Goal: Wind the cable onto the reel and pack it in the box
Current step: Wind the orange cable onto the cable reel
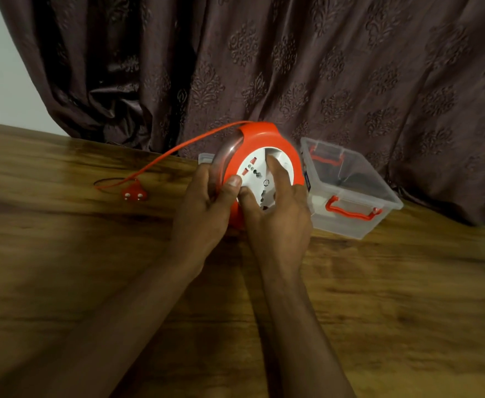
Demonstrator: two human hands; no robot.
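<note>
Clear box (350,179) behind my reel (264,156), plug (133,193) far left | left hand (204,208) grips reel rim | right hand (275,214) fingers curled on white face

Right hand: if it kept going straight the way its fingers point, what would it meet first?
The right hand already touches the reel; beyond it, probably the curtain, though depth is unclear.

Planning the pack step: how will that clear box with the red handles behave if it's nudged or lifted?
The clear box looks thin-walled and holds almost nothing, so it is probably light and would slide on the wooden table if nudged. Its flat base makes tipping unlikely. The hinged red handle may swing when lifted.
</note>
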